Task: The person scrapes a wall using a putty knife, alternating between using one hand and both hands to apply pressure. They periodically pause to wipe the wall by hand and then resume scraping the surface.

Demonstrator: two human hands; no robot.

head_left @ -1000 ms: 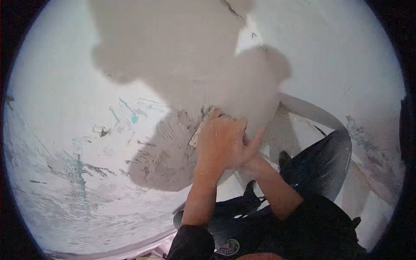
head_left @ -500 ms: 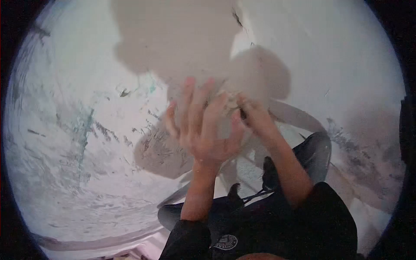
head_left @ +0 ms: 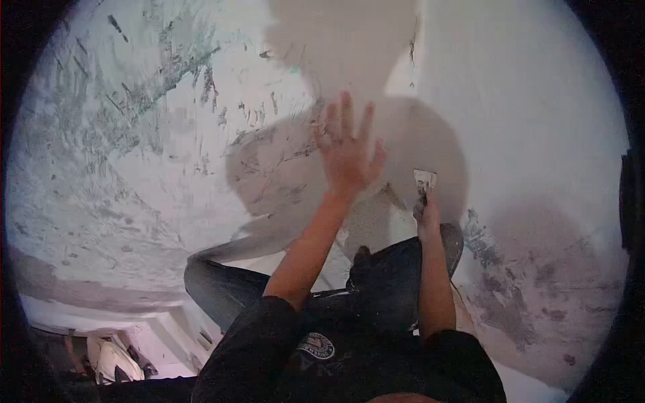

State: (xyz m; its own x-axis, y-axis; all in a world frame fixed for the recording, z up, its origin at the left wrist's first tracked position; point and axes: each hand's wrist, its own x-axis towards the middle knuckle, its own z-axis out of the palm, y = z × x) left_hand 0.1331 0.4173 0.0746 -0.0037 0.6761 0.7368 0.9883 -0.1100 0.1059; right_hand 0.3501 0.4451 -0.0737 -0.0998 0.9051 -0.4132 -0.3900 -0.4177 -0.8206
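Note:
My left hand (head_left: pixel 348 154) is raised in front of the patchy white wall (head_left: pixel 262 101), its fingers spread and nothing in it. Whether the palm touches the wall I cannot tell. To the right and lower, my right hand (head_left: pixel 428 213) is closed round the dark handle of a small putty knife (head_left: pixel 424 178). The knife's pale, wide blade points up. Shadows of my head and arms fall on the wall around both hands.
A thin dark crack (head_left: pixel 412 47) runs down the wall at the top. Rough grey patches (head_left: pixel 504 282) mark the lower right. My bent legs (head_left: pixel 228 289) are below the hands. At the lower left lies a pale cloth-like item (head_left: pixel 115 359).
My hands have parted. The left has moved up and spread its fingers; the right has moved right and down with the putty knife, now plainly visible. The view has shifted too.

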